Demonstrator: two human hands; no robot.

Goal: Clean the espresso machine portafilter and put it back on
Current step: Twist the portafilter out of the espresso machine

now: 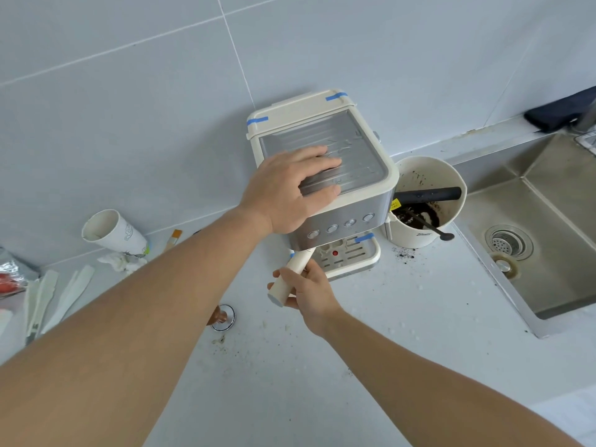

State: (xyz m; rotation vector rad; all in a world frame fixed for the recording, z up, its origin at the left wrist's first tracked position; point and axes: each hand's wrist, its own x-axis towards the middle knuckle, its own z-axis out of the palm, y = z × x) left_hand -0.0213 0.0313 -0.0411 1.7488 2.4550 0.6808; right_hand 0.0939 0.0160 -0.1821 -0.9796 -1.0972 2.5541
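My left hand (292,188) lies flat on the top plate of the espresso machine (351,201), fingers straight and spread, fingertips reaching toward the middle of the ribbed metal tray; the heel of the hand overhangs the front left edge of the housing. My right hand (304,290) is curled round the cream handle of the portafilter (288,279), thumb on the near side, fingers wrapped beneath. The handle points out from under the machine's front toward me and to the left; its head is hidden below the control panel, so I cannot tell whether it is seated.

Head view, machine surroundings: the machine stands on the white counter (371,350) with its back close to the tiled wall. Strips of blue tape mark the rear lid corners and the drip tray (350,258). Just beside the right flank, a white knock-box (429,201) holds dark grounds, with a black bar across its mouth; little room remains between the two. Loose grounds lie scattered on the counter in front of the box.

Right of that, the counter ends at the rim of the steel sink (548,240). To the left, a tamper (224,317) stands near my left forearm, and a paper cup (113,232) lies tipped on its side against the wall. The counter surface in front of the machine, between my forearms, is open.
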